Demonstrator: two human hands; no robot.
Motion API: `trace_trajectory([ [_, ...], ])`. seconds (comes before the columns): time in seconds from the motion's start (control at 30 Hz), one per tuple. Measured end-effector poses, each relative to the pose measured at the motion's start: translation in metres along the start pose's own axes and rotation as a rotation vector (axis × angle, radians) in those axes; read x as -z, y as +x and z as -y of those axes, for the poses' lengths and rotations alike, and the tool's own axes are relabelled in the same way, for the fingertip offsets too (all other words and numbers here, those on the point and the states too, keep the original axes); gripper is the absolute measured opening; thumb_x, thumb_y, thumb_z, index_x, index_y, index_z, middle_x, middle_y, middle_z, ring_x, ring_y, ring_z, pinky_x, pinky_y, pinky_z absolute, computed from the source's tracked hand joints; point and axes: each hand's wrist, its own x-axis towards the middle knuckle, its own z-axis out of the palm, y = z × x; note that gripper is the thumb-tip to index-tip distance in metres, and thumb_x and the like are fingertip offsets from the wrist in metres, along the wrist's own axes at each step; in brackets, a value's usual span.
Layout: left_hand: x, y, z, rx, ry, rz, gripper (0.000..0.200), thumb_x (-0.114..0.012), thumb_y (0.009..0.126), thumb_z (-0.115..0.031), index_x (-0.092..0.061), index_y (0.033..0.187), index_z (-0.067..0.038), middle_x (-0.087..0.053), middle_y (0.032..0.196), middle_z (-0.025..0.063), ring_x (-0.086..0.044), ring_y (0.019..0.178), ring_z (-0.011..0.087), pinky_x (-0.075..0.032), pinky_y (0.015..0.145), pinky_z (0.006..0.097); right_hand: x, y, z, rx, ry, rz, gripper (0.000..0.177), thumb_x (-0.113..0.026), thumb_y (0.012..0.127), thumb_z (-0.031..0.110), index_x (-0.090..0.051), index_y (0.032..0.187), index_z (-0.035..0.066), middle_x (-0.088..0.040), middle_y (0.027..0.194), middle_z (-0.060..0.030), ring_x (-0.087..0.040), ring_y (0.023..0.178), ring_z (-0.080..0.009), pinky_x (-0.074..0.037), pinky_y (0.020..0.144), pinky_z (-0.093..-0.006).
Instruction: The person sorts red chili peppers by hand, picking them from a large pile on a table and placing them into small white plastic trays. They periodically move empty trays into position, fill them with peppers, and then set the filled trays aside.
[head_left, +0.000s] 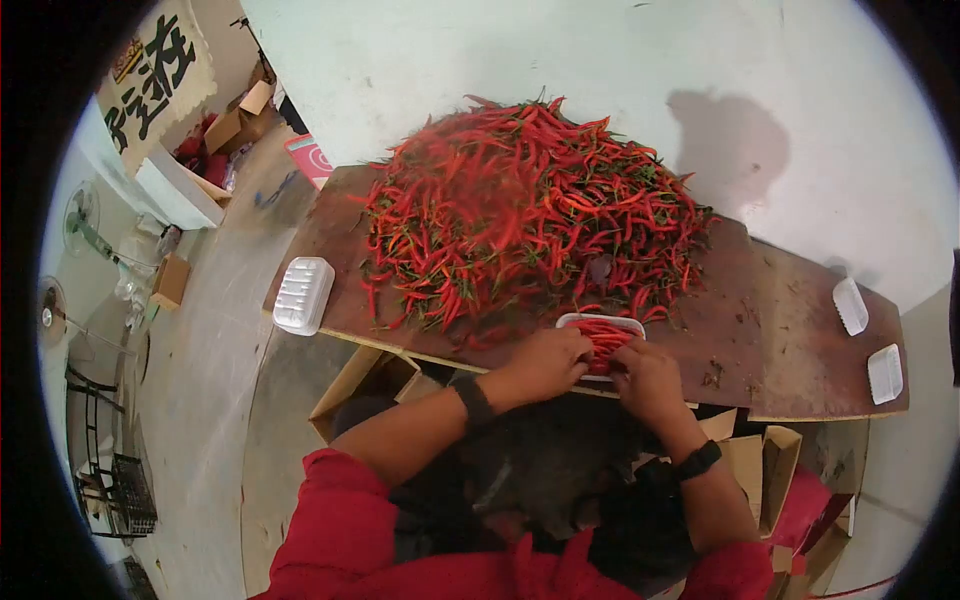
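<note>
Concrete floor with fans and cardboard boxes flanks the brown table. On it sit a white tray stack, a chilli heap, then a filled tray at the near edge, left hand clamped on its rim, right hand pressed against it, grip unclear; empty trays lie far right.

4 foam trays, 1 chili pile, 2 hands, 2 wristbands, 1 tbl.

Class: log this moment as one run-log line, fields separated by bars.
left hand: on chilli-filled foam tray | right hand: on same tray | behind: red chilli pile | surface: wooden table
</note>
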Motion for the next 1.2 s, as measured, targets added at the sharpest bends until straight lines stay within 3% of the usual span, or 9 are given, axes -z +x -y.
trace_trajectory([
  [0.3, -0.002, 0.003, -0.003, 0.056, 0.071, -0.037, 0.009, -0.06, 0.075, -0.015, -0.059, 0.081, -0.008, -0.06, 0.082, 0.011, -0.06, 0.078, 0.0333, -0.048, 0.068, 0.0448, 0.001, 0.003, 0.003, -0.053, -0.032, 0.048, 0.021, -0.069, 0.065, 0.008, -0.062, 0.085, 0.006, -0.06, 0.085, -0.0121, -0.06, 0.081, -0.0337, -0.049, 0.07, -0.0426],
  [0.5, -0.003, 0.004, -0.001, 0.079, 0.03, 0.017, 0.014, -0.059, 0.075, -0.017, -0.061, 0.085, -0.007, -0.06, 0.084, 0.0144, -0.059, 0.082, 0.0356, -0.048, 0.071, 0.0464, 0.002, 0.003, 0.003, -0.054, -0.004, 0.054, 0.021, -0.069, 0.065, 0.008, -0.063, 0.085, 0.006, -0.06, 0.084, -0.0119, -0.06, 0.079, -0.0338, -0.049, 0.069, -0.0418],
  [1.2, -0.007, 0.005, -0.001, 0.03, 0.052, -0.022, 0.011, -0.06, 0.076, -0.015, -0.059, 0.083, -0.007, -0.059, 0.082, 0.0139, -0.059, 0.079, 0.0359, -0.047, 0.067, 0.0472, -0.006, 0.0, -0.005, -0.058, -0.004, -0.012, 0.01, -0.059, 0.07, 0.006, -0.06, 0.08, 0.006, -0.058, 0.084, -0.0141, -0.057, 0.08, -0.0372, -0.046, 0.07, -0.0465],
])
